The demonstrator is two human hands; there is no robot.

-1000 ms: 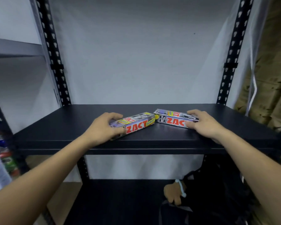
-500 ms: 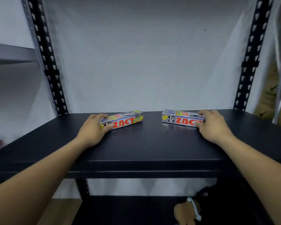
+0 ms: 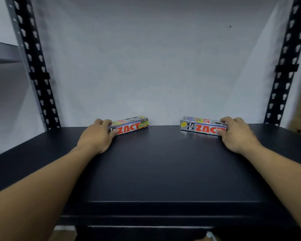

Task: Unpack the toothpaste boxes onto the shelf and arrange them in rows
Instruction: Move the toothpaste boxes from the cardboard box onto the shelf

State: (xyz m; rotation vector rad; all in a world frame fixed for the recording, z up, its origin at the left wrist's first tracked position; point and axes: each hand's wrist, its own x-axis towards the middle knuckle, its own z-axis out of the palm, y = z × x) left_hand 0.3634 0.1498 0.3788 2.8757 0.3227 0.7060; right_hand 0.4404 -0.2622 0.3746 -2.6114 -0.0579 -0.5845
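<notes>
**Now both boxes are at the back edge of the shelf**

Just a second ago the two toothpaste boxes lay close together near the middle of the shelf [image 3: 163, 171], almost end to end and askew. Now they are well apart, each pushed back to the rear edge, where they seem to meet the wall [image 3: 155, 66]. The left box [image 3: 130, 126] lies toward the rear left corner and the right box [image 3: 201, 126] toward the rear right. Both lie flat on a long side with the printed face toward the front edge, and a wide strip of bare shelf lies between them.

For the task, this looks like the start of a back row. The two boxes mark its line, and the gap between them and the whole front of the shelf are yet to be filled.

The left grip [image 3: 96, 136] clasps the outer, left end of the left box, fingers curled over its top and thumb on its front face. The rest of that box reaches toward the middle of the shelf. The right grip [image 3: 236, 134] mirrors it on the outer, right end of the right box, fingers over the top and thumb pressed to the front. Each box therefore lies inward of its grip, and neither is let go yet.
</notes>
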